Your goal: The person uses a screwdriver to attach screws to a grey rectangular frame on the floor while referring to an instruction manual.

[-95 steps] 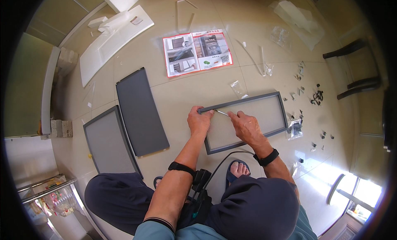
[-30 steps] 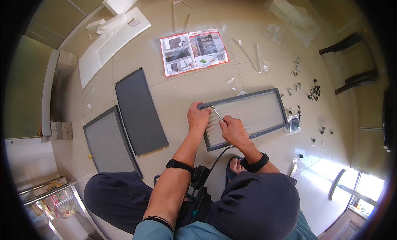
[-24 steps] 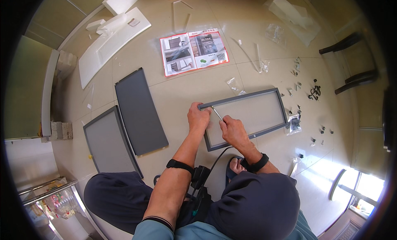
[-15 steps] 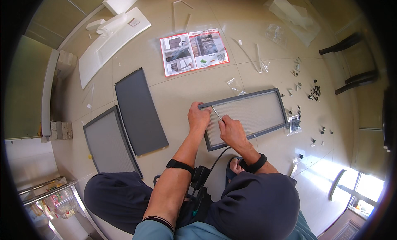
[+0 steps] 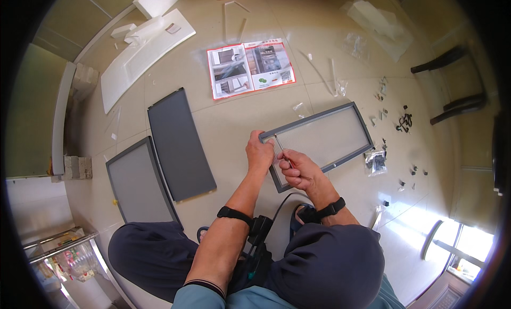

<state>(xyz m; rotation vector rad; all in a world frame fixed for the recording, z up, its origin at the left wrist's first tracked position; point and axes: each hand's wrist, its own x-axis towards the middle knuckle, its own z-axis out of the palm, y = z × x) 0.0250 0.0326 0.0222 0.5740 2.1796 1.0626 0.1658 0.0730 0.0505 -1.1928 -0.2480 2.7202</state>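
Both hands stay put: left hand point(image 5: 260, 151) grips the framed panel point(image 5: 322, 141), right hand point(image 5: 298, 168) pinches a thin tool point(image 5: 279, 151).

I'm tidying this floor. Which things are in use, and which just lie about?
In use: framed glass panel, left hand, right hand, thin tool.
Lying about: open leaflet, dark panel, grey framed panel, white foam pieces, small fittings.

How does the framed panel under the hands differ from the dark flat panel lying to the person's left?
The framed panel has a pale centre inside a dark frame; the dark flat panel is plain dark grey. The framed panel is touched by the left hand, with the right hand at its corner; the dark flat panel lies untouched. Both are rectangular and flat on the floor.
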